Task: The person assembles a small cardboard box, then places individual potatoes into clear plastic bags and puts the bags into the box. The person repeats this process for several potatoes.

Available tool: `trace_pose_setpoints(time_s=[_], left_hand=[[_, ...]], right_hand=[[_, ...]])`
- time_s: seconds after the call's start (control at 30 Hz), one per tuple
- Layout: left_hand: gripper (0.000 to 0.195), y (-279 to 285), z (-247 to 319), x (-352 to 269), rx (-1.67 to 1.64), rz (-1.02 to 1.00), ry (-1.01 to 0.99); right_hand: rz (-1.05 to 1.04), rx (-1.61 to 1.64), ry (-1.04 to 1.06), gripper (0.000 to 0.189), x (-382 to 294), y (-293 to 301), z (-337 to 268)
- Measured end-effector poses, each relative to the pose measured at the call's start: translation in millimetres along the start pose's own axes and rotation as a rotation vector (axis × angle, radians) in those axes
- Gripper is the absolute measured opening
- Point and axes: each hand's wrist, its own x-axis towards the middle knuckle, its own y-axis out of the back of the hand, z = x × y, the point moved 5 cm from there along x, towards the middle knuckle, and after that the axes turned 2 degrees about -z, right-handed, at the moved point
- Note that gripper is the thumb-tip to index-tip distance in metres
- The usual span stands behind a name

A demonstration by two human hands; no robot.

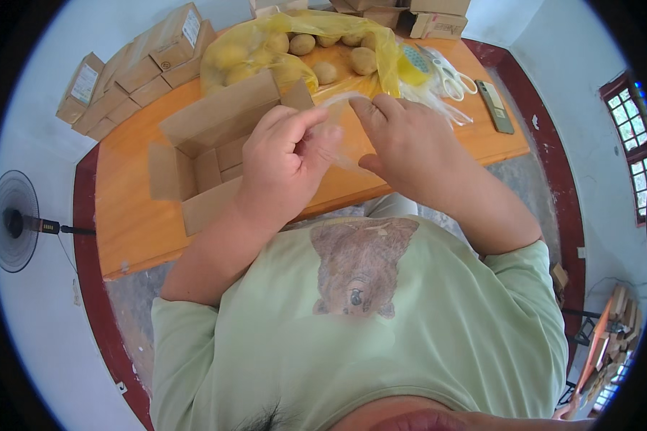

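A thin clear plastic bag (346,158) stretches between my two hands above the near side of the table. My left hand (286,148) grips one side of it, thumb against curled fingers. On the other side, my right hand (410,137) pinches the film at its upper edge with the fingertips. Under and beside my left hand stands an open cardboard box (221,116), flaps folded out; its visible inside holds nothing. Beyond my hands, a translucent yellow plastic bag (302,22) lies spread open with several round, pale-brown potato-like items (363,61) in it.
White-handled scissors (453,81) lie on clear plastic bags (447,110) at the right, near a smartphone (495,108). Cardboard boxes (140,70) are stacked at the back left, with more boxes (436,21) behind. The wooden table (135,226) ends close before me. A fan (15,221) stands left.
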Motion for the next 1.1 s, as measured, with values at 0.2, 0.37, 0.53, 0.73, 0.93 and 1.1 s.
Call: trace_pose_setpoints(time_s=[0.2, 0.37, 0.53, 0.73, 0.93, 1.1], left_hand=[[0.031, -12.3, 3.7, 3.2, 0.129, -0.055, 0.034], [0.037, -4.7, 23.6, 0.5, 0.085, -0.127, -0.021], [0.042, 3.7, 38.2, 0.7, 0.043, -0.140, -0.083], [0.045, 1.2, 36.6, -3.0, -0.021, -0.163, -0.027], [0.045, -3.5, 31.8, -1.3, 0.019, -0.181, -0.056], [0.046, -9.4, 28.0, 0.1, 0.013, -0.197, -0.059]], right_hand=[[-0.239, -0.126, -0.087, 0.077, -9.7, 9.4, -3.5], [-0.190, -0.109, -0.067, 0.078, -20.7, 29.3, 1.2], [-0.139, -0.076, -0.034, 0.082, -27.6, 52.6, -3.2], [-0.205, -0.085, -0.035, 0.086, -29.4, 51.3, 0.2], [-0.216, -0.088, -0.020, 0.085, -29.6, 45.6, 4.3], [-0.266, -0.142, 0.036, 0.083, -29.3, 41.1, 2.4]])
